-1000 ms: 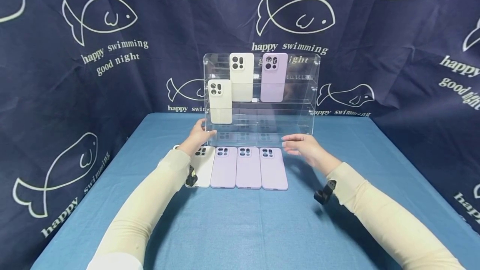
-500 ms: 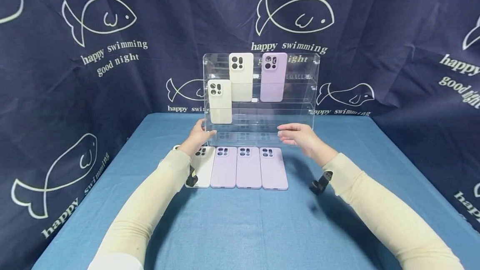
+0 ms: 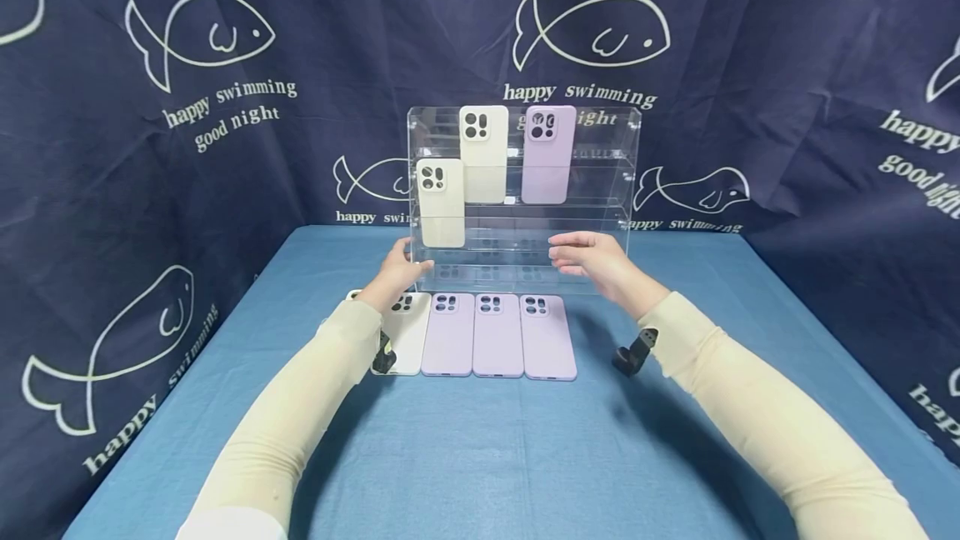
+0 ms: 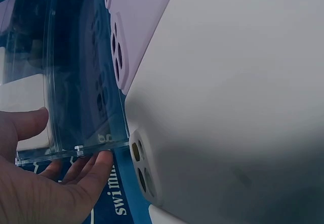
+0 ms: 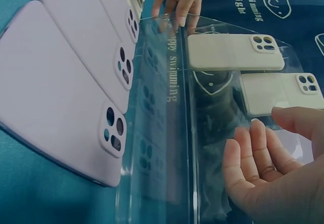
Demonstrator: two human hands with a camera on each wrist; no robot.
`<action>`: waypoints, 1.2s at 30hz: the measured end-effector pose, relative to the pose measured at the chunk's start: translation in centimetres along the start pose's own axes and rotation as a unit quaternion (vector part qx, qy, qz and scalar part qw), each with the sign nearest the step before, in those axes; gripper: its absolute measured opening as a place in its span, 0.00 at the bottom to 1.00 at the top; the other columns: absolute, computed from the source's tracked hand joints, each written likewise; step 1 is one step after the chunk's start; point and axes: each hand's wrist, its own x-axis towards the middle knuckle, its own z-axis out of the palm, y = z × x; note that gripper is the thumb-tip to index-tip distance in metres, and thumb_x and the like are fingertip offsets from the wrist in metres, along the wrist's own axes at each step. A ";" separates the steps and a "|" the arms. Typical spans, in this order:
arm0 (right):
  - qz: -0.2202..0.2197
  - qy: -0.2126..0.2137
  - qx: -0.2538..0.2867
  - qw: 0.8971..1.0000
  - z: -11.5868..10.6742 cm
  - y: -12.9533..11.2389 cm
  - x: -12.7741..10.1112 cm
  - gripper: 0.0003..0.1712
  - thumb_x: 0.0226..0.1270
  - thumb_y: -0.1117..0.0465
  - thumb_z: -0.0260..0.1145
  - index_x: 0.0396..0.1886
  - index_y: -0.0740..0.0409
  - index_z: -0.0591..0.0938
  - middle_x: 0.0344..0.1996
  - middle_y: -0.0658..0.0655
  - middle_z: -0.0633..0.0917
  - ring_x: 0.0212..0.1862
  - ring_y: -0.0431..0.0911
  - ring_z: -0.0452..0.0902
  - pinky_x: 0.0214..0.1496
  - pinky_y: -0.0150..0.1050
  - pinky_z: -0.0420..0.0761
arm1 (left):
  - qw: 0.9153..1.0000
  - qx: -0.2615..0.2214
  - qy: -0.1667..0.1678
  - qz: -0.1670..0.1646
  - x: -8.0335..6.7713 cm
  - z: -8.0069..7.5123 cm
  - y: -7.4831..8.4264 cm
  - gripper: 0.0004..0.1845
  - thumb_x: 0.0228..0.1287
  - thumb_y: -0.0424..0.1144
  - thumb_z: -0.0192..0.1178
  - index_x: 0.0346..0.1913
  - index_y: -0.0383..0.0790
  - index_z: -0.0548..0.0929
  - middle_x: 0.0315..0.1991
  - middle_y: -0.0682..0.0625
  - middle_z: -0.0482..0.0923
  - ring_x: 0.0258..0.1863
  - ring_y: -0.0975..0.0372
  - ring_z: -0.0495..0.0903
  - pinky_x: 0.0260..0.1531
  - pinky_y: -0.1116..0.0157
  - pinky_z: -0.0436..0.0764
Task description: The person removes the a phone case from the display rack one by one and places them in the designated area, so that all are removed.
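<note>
A clear acrylic display stand (image 3: 600,182) stands upright at the back of the table. My left hand (image 3: 396,269) holds its left side edge, thumb in front and fingers behind, as the left wrist view shows. Two white phone cases, an upper one (image 3: 483,161) and a lower one (image 3: 441,219), and a lilac phone case (image 3: 547,161) lean on its tiers. My right hand (image 3: 596,260) hovers before the lower right of the stand, palm up and fingers slightly bent in the right wrist view, holding nothing. Below lie three lilac phone cases (image 3: 498,344) and a white phone case (image 3: 405,344).
A blue cloth (image 3: 480,457) covers the table. Behind and at both sides hangs a dark blue curtain (image 3: 360,40) with fish drawings. The edge of another white case shows under my left wrist. A small black camera (image 3: 636,352) is worn on my right wrist.
My right hand has moved left and upward, from beside the stand's lower right corner to in front of its lower tiers. The left hand and the cases have stayed put.
</note>
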 end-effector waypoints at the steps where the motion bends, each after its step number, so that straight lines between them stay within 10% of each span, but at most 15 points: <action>1: -0.001 0.001 0.002 1.000 0.0 -0.1 0.0 0.26 0.70 0.62 0.61 0.65 0.64 0.72 0.64 0.66 0.74 0.63 0.58 0.73 0.66 0.45 0.77 | 1.000 0.000 0.000 0.000 0.0 0.0 0.0 0.41 0.68 0.41 0.60 0.77 0.49 0.49 0.74 0.40 0.56 0.71 0.46 0.61 0.72 0.47 0.63; 36: -0.063 0.036 0.007 0.997 2.9 -7.2 3.1 0.27 0.66 0.62 0.66 0.65 0.59 0.74 0.61 0.61 0.79 0.55 0.52 0.81 0.61 0.44 0.80 | 1.000 0.005 0.006 0.003 -0.2 0.1 0.4 0.40 0.68 0.41 0.60 0.77 0.48 0.49 0.74 0.40 0.57 0.72 0.47 0.60 0.72 0.48 0.62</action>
